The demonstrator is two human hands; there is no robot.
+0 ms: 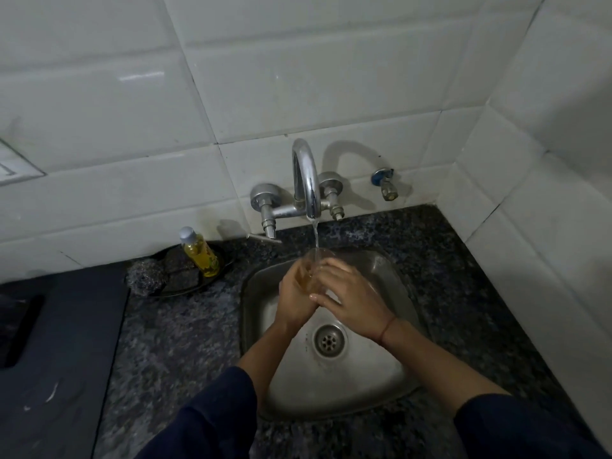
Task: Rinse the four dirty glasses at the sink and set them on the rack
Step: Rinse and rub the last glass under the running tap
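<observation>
A clear glass (311,271) is held upright over the steel sink (374,369), between both of my hands. My left hand (294,294) wraps its left side and my right hand (347,294) wraps its right side. Water runs from the chrome tap (306,180) straight into the glass's mouth. Most of the glass is hidden by my fingers. No other glasses and no rack are in view.
A yellow soap bottle (200,253) and a steel scrubber (145,278) sit on a dark dish left of the sink. A dark flat surface (56,352) lies at the far left. A small valve (384,183) sticks out of the tiled wall. Speckled granite counter (178,332) surrounds the sink.
</observation>
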